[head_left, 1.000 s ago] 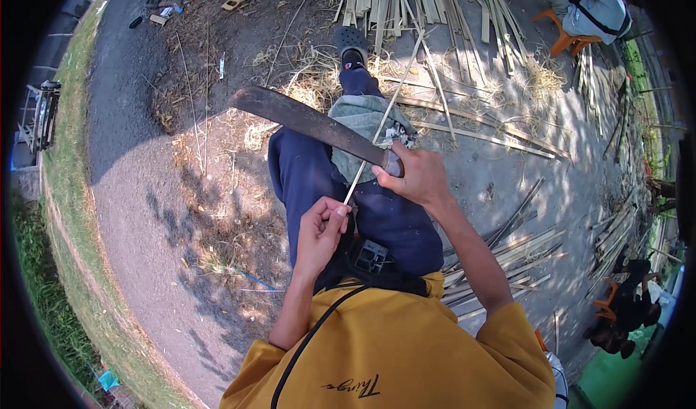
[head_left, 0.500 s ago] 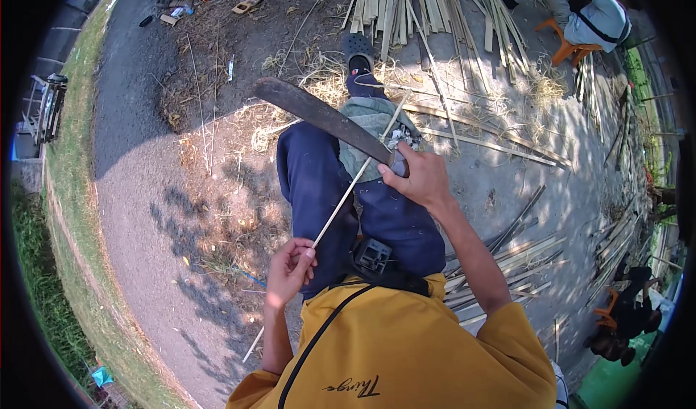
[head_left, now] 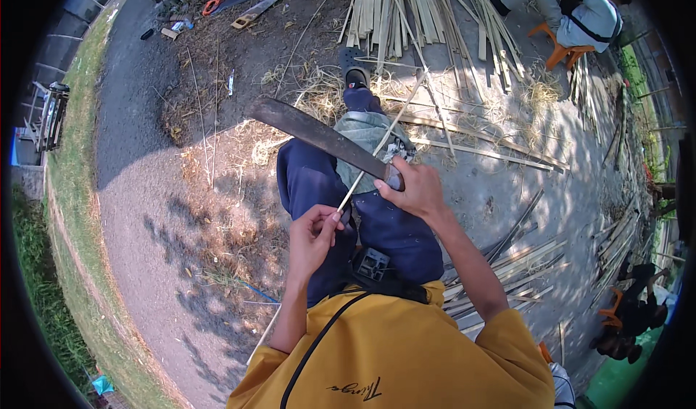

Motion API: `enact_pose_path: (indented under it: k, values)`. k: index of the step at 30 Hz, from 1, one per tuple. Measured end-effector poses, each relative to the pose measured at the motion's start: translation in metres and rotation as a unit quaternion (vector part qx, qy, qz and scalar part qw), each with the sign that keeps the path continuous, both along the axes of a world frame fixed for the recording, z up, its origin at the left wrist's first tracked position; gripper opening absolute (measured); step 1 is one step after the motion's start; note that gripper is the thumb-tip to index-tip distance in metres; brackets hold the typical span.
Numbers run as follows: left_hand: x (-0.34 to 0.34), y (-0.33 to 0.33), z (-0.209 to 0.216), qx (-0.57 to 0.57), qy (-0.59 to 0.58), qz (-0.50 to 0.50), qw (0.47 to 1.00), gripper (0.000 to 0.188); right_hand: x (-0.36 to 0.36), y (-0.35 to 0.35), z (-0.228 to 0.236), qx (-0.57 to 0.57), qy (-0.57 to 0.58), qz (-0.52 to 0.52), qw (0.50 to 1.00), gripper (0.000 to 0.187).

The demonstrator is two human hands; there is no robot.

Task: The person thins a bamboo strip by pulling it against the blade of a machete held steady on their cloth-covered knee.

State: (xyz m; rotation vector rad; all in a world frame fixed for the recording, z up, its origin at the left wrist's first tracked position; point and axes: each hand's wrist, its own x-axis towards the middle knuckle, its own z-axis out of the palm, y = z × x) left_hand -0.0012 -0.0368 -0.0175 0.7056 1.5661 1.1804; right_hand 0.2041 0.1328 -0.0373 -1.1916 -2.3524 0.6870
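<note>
My right hand [head_left: 415, 190] is closed round the short handle of a machete [head_left: 319, 135], whose dark, worn blade points up and left above my knees. Under the blade runs a thin pale bamboo strip [head_left: 397, 119], slanting from far right to near left and crossing beneath the machete near its handle. My left hand [head_left: 317, 229] pinches this strip over my left thigh, close below the blade. A grey-green cloth [head_left: 355, 126] lies over my knee under the blade. Whether the edge touches the strip I cannot tell.
A large pile of split bamboo strips [head_left: 395, 17] lies ahead, and more strips [head_left: 507, 264] at my right. Handsaws [head_left: 264, 4] rest on the ground far left. Shavings [head_left: 326, 101] surround my foot. A person on an orange stool [head_left: 562, 46] sits far right; other people sit near right.
My left hand has slid up and right, nearer to the blade, and the strip's far end has moved further out. My right hand and the machete have shifted only slightly.
</note>
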Motion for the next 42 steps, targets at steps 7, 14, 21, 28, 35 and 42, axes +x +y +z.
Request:
enact_pose_path:
  k: [7,14,21,28,35,42]
  values:
    - [0.023,0.067,-0.013,0.049,0.05,0.026,0.997,0.014,0.004,0.004,0.003,0.02,-0.019,0.047,0.998,0.055]
    - [0.029,0.064,-0.011,0.039,0.058,0.038,0.997,0.012,0.005,0.004,0.001,0.032,-0.016,0.036,0.999,0.054]
    - [0.033,0.043,-0.012,0.035,0.033,0.05,0.998,0.012,-0.002,0.0,0.002,0.009,-0.022,0.011,1.0,0.058]
    - [0.021,-0.015,-0.011,-0.008,-0.017,0.071,0.997,0.01,-0.001,0.001,0.006,-0.016,-0.023,-0.002,1.0,0.052]
    - [0.004,-0.072,-0.001,-0.049,-0.049,0.067,0.995,0.008,-0.002,0.004,0.0,-0.041,-0.01,-0.022,0.999,0.055]
    - [0.011,-0.047,-0.004,-0.037,-0.05,0.061,0.996,0.008,-0.002,0.004,-0.001,-0.027,0.015,-0.013,0.999,0.054]
